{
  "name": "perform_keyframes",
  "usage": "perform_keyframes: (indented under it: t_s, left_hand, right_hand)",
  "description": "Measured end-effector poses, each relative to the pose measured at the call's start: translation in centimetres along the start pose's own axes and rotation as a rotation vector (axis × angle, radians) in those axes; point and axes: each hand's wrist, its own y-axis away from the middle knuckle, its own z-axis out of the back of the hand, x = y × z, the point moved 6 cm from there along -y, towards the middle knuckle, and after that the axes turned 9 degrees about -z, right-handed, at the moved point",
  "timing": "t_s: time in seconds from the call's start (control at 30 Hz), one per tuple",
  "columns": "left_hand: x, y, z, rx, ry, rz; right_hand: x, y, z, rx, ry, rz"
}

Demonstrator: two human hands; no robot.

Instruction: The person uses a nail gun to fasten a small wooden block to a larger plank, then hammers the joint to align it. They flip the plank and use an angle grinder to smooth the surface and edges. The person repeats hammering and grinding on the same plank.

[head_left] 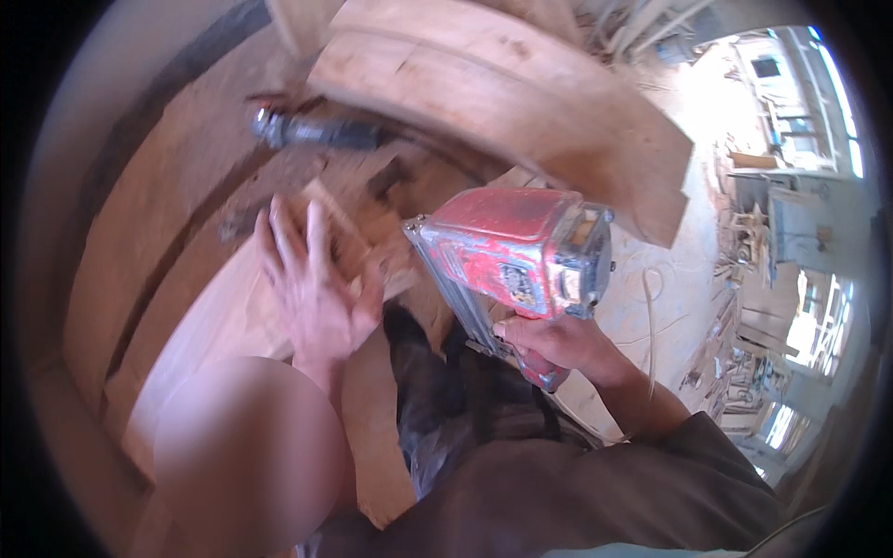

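My right hand (558, 342) is wrapped round the handle of a worn red nail gun (498, 237). The gun is raised at mid-view, its nose pointing left, a short way from my left hand (316, 288). That hand lies with fingers spread on a pale curved wooden piece (209, 325). Just beyond the fingertips are small wood offcuts (339, 219), partly covered by the hand. A round blur hides much of my left forearm.
A large curved laminated wooden piece (502, 93) spans the far side. Near it lies a dark cylindrical tool (316, 130) with a shiny metal end. A thin pale hose (649, 307) trails over the dusty floor at the right, where wood scraps line the wall.
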Motion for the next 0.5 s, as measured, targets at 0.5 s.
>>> perform_keyframes:
  t_s: [0.5]
  left_hand:
    - [0.5, -0.3, -0.7, -0.010, -0.059, -0.002]
  right_hand:
    - [17.5, -16.9, 13.5, -0.864, 1.441, 0.389]
